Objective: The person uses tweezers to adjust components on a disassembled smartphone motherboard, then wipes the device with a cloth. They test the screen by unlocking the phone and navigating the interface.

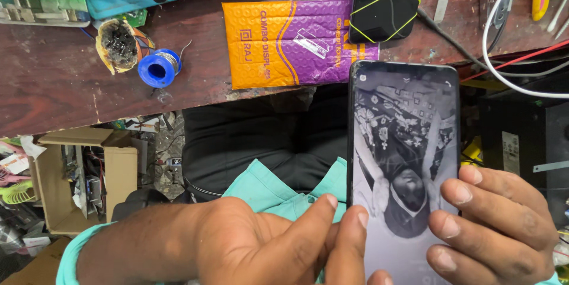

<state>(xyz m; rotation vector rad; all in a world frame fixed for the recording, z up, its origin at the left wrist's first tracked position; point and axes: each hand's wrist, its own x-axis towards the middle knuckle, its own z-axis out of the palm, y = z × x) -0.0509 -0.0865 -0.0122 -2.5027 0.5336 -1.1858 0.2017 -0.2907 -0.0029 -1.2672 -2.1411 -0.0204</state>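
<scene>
Dark wooden worktop (53, 77) up top with a purple-orange padded envelope (290, 42) and a blue solder spool (158, 67). Below its edge, the right hand (504, 226) has its grip clamped around a smartphone (405, 166), screen lit. Left hand (267, 243) has loose, open fingers, fingertips (360, 220) touching the phone's left edge.

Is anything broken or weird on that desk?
Yes. The second phone at the bench's far edge has yellow rubber bands stretched across its dark back, as if holding it together. Left of it, beside the blue solder spool, sits a tin caked with burnt black residue.
</scene>
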